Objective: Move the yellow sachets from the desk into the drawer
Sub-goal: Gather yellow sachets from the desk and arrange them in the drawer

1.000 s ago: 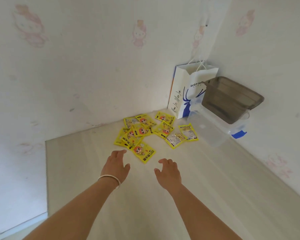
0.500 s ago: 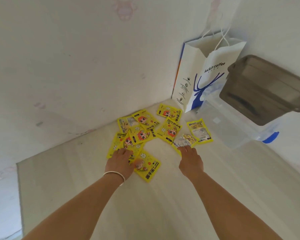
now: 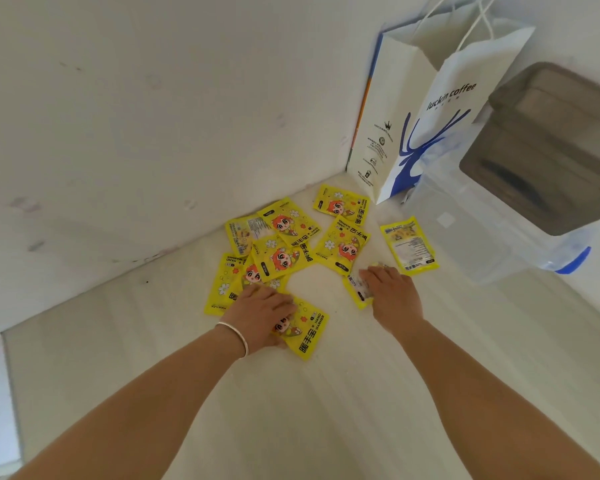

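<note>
Left hand [image 3: 262, 311], palm down with fingers loosely spread, rests flat on the yellow sachets [image 3: 284, 251] at frame centre on the desk [image 3: 326, 393]. Right hand [image 3: 392, 292] presses flat, fingers together, on one sachet [image 3: 357, 292]. Neither grips. Both hands sit farther forward on the sachets than 0.5 s earlier.

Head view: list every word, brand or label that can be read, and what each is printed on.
"luckin coffee": on the white paper bag, above its blue deer logo.
"HAND WARMER": on the yellow sachet under the left hand.
"暖手宝": large characters on that same sachet.
Small print on the bag's side panel: too small to read.
Back label of the sachet lying apart at the right: too blurred to read.
</note>
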